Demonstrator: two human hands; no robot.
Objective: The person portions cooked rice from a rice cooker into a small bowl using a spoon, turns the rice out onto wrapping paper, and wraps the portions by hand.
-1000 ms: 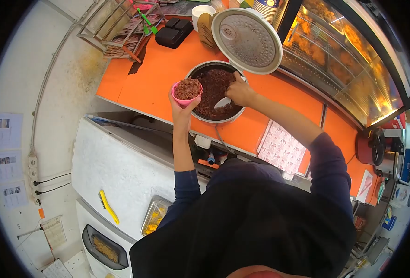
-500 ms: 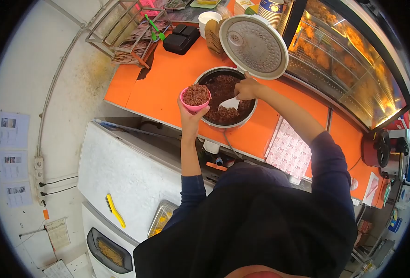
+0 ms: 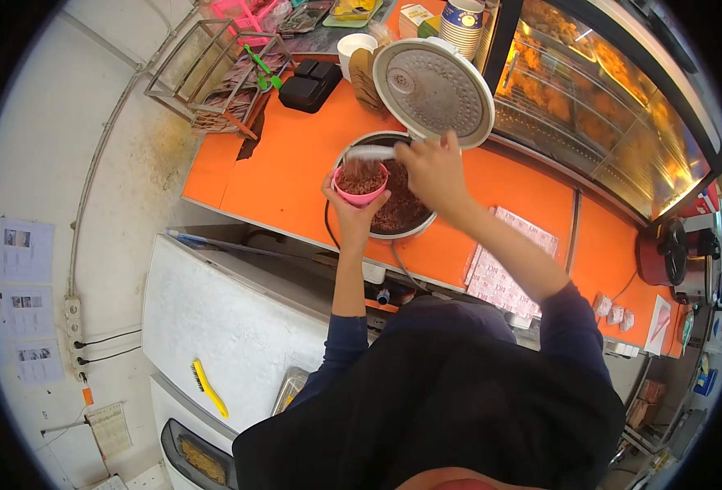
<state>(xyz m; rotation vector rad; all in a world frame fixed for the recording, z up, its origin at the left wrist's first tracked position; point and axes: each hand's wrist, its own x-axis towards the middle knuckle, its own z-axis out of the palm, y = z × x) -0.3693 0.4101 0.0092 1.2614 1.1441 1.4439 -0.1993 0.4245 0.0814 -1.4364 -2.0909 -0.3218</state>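
A pink bowl [image 3: 359, 197] full of reddish-brown rice [image 3: 362, 181] is gripped in my left hand [image 3: 356, 214], held over the near left rim of the rice cooker [image 3: 420, 230]. My right hand [image 3: 433, 170] is closed round the handle of a white rice paddle [image 3: 370, 153]. The paddle's blade, blurred by motion, lies right above the rice in the bowl. More of the same rice [image 3: 399, 204] shows inside the cooker, partly hidden by my right hand. Behind it, the cooker's lid [image 3: 434, 88] stands raised.
The orange counter [image 3: 283, 171] carries a black container [image 3: 310, 84], a white tub [image 3: 356, 51] and stacked paper cups [image 3: 462, 24] at the back. Printed wrapping paper [image 3: 512, 261] lies right of the cooker. A glass display case [image 3: 606, 90] stands back right; a white freezer [image 3: 222, 302] is at front left.
My right hand has lifted the paddle out of the cooker and brought it left over the bowl. The bowl sits slightly lower and further right in view.
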